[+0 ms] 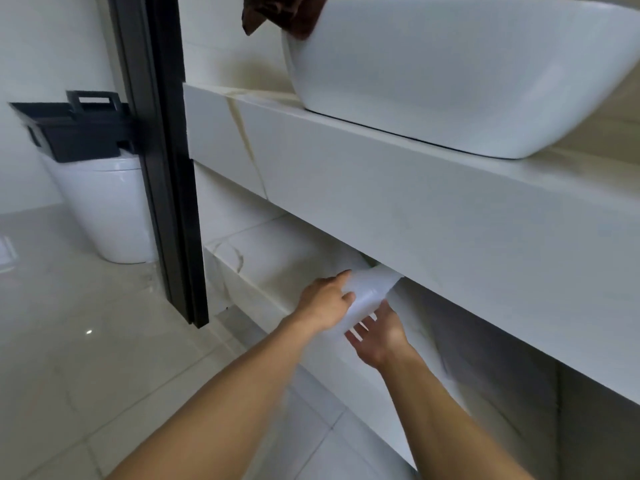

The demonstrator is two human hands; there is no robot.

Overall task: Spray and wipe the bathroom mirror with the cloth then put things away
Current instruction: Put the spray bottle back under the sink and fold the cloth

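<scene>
Both bare forearms reached forward and down, under the thick white marble table (pixel 398 202), toward the lower shelf (pixel 277 251) beneath it. The left hand (pixel 323 299) lay on the near left side of a pale, translucent white bottle (pixel 369 292), thumb on top and fingers curved round its side, gripping it. The right hand (pixel 375 336) sat just below and to the right, palm turned up, fingers spread and fairly straight, their tips touching the underside of the bottle in support rather than clasped round it.

The bottle was tilted, its far end pointing up and away into the gap between table and shelf, where the table's front edge hid it. It was blurred, so I took it for the spray bottle but could not make out a trigger or label; its body looked smooth and milky white, nearly the colour of the shelf behind it.

The cloth (pixel 284 13), dark reddish brown and crumpled, hung over the left rim of the white basin (pixel 450 81), which stood on the table. To the left rose a black door frame (pixel 159 150), and beyond it a white toilet (pixel 107 209) carried a black basket (pixel 69 129) on top. Pale tiles covered the floor (pixel 86 341).
</scene>
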